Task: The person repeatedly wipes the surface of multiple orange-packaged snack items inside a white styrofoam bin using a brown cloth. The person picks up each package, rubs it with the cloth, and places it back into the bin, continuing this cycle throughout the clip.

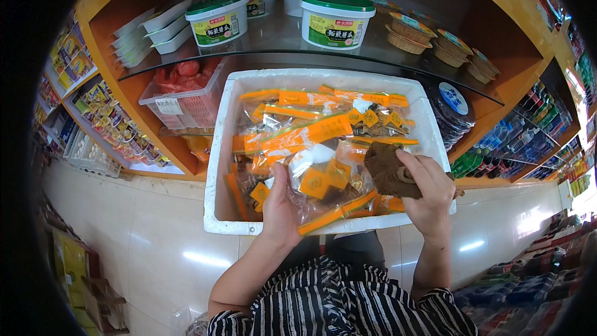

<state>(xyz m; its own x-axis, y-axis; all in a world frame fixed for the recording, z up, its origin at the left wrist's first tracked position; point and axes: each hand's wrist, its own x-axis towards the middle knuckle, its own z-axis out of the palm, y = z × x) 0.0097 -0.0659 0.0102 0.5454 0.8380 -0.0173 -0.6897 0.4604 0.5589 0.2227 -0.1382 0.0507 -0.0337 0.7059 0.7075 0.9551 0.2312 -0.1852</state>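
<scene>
A white foam box (215, 186) stands before me, filled with several clear plastic packets (303, 98) that have orange bands and diamond-shaped labels. My left hand (283, 217) grips one such packet (313, 163) by its left side, above the others, with the thumb up along the film. Dark pieces show through the clear film of several packets. Bunched in my right hand (430, 191) is a brown cloth (383, 165), held over the box's right side. The cloth hides some packets beneath it, and my left fingers are partly behind the packet.
Beyond the box, a glass shelf (275, 56) bears white tubs with green lids (338, 21), white trays (170, 25) and small wicker baskets (410, 35). A pink plastic basket (186, 107) sits left of the box; dark round stacked packages (450, 107) sit right. Bottles (522, 284) crowd the lower right.
</scene>
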